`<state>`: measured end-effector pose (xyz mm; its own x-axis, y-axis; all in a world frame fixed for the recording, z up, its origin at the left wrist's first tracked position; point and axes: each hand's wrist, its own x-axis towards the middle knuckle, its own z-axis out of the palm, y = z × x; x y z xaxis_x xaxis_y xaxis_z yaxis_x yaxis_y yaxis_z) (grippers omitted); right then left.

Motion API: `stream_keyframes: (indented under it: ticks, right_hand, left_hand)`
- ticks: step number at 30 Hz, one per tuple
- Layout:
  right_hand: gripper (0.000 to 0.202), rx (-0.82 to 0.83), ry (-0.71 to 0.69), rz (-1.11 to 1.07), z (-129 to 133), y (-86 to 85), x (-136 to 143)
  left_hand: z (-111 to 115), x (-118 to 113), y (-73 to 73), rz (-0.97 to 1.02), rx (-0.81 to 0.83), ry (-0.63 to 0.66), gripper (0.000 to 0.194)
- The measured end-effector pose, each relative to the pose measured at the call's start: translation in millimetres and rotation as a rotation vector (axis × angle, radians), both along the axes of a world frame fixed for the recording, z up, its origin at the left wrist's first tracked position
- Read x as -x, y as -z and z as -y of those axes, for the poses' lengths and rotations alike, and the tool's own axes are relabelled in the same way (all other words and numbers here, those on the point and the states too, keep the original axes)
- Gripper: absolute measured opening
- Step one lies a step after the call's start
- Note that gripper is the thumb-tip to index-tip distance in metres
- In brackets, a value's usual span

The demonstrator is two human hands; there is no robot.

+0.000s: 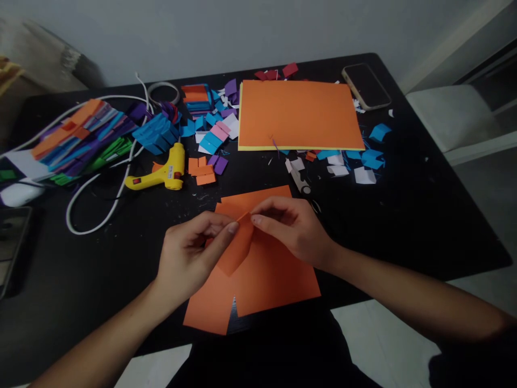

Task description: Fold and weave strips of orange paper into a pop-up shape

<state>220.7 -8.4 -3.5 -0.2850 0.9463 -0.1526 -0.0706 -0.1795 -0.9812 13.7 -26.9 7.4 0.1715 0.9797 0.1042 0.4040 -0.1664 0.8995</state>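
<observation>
Over the orange sheets, the left hand and right hand pinch, fingertips closed, the top edge of an orange paper piece, apparently light, easily creased and best held by that edge.

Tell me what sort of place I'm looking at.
Probably an improvised papercraft workspace, perhaps in a home: a black table holds a yellow glue gun, large orange sheets and many small folded or cut paper pieces.

Fingers in two neighbouring pinches
</observation>
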Motion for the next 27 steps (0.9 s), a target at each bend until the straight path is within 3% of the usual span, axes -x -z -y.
stream_keyframes:
  ticks: [14, 27]
  right_hand:
    - [0.012, 0.047, 0.011, -0.022, -0.8, 4.9, -1.2]
    - [0.015, -0.040, 0.001, 0.004, -1.6, 1.4, 0.1]
  left_hand:
    - [-0.2, 0.6, 1.1, -0.014, -0.026, -0.010, 0.008]
    - [-1.4, -0.6, 1.5, -0.001, -0.015, 0.028, 0.006]
